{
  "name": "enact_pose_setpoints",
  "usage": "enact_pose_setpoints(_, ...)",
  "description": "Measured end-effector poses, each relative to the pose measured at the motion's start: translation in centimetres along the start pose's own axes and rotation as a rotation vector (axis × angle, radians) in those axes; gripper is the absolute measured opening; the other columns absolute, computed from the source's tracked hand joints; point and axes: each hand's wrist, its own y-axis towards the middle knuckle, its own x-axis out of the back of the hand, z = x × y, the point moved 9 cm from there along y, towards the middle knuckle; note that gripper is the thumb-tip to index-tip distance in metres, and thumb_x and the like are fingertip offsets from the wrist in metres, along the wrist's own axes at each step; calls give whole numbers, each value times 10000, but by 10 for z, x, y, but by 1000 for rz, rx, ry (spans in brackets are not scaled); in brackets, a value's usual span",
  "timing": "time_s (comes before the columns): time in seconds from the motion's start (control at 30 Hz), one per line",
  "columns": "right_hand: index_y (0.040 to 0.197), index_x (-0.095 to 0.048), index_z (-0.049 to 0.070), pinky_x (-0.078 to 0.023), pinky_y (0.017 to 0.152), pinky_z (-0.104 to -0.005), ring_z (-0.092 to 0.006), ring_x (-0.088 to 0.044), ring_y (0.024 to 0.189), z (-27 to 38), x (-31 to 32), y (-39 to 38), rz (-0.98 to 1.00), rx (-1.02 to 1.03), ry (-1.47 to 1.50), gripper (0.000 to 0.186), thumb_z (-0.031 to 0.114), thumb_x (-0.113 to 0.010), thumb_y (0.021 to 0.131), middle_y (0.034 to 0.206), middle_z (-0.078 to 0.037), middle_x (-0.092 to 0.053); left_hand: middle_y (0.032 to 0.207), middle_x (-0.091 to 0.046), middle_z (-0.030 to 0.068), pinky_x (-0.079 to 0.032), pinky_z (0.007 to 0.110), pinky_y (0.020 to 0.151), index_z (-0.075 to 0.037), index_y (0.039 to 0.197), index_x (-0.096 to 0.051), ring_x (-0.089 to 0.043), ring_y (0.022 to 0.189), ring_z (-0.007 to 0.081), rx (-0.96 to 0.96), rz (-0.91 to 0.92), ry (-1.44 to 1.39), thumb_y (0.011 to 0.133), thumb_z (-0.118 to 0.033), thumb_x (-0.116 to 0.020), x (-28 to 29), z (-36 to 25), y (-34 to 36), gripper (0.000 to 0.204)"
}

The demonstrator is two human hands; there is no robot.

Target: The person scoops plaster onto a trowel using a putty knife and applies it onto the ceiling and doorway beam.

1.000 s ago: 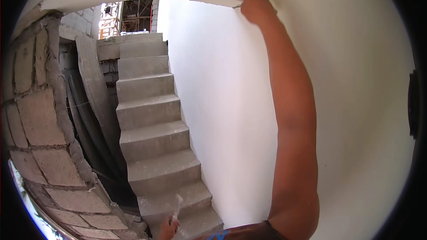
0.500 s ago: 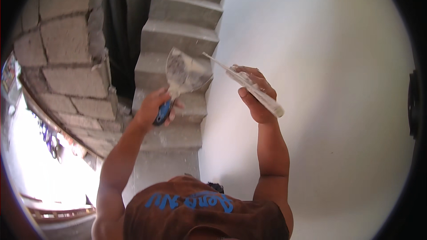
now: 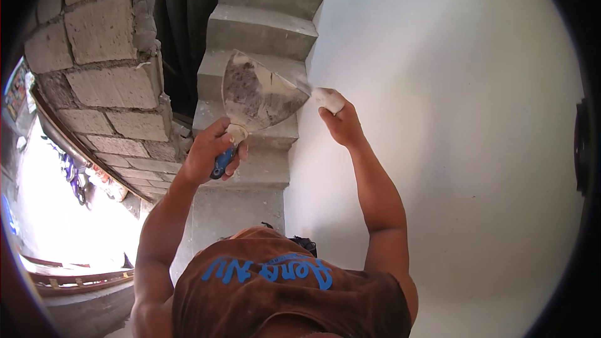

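My left hand [image 3: 210, 155] is closed around the blue handle of a wide putty knife [image 3: 261, 97]. Its fan-shaped blade points up and away, smeared with pale and grey putty. My right hand [image 3: 344, 124] grips a second, whitish putty-caked scraper [image 3: 328, 101] by its handle. That scraper's narrow-looking blade meets or overlaps the right corner of the wide blade; slight blur keeps me from telling which. Both hands are held up in front of my chest, the right one before the white wall [image 3: 451, 150].
Concrete stairs [image 3: 263, 28] rise ahead, beyond the tools. On the left stands a rough block wall [image 3: 113, 87] with a broken edge beside a dark gap. A bright opening [image 3: 75, 219] lies at lower left. A dark object [image 3: 581, 147] sits at the far right rim.
My right hand has moved left and turned, bringing its scraper against the wide putty knife's blade. The wide blade has tilted to show more of its face. The view has shifted slightly.
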Motion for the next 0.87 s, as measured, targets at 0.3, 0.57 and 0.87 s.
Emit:
enact_pose_setpoints(0.3, 1242, -535, -53, -546, 947, -482, -331, -677, 1029, -52, -89, -23, -49, -622, 1429, 401, 197, -495, 931, 1107, -187, -669, 1042, -661, 156, -510, 424, 800, -60, 1322, -533, -629, 921, 345, -609, -42, 1344, 871, -20, -683, 18, -12, -22, 477)
enact_pose_setpoints(0.57, 1254, -527, -54, -538, 956, -454, -309, -670, 1051, 14, 17, 35, -42, -205, 1400, 382, 159, -527, 936, 1140, -175, -661, 1163, -637, 157, -477, 460, 945, -111, 1300, -571, -586, 1085, 390, -431, -84, 1601, 855, -82, -684, 86, 15, -9, 460)
enact_pose_setpoints(0.87, 1306, -621, 105, -261, 1143, -558, -367, -507, 1287, 300, 227, 13, -1081, 1099, -801, 523, 119, -717, 792, 1360, -187, -570, 1632, -203, 151, -236, 403, 1203, -136, 1550, -289, -322, 1449, 319, 330, -305, 1591, 1000, -368, -573, 217, 149, -8, 661)
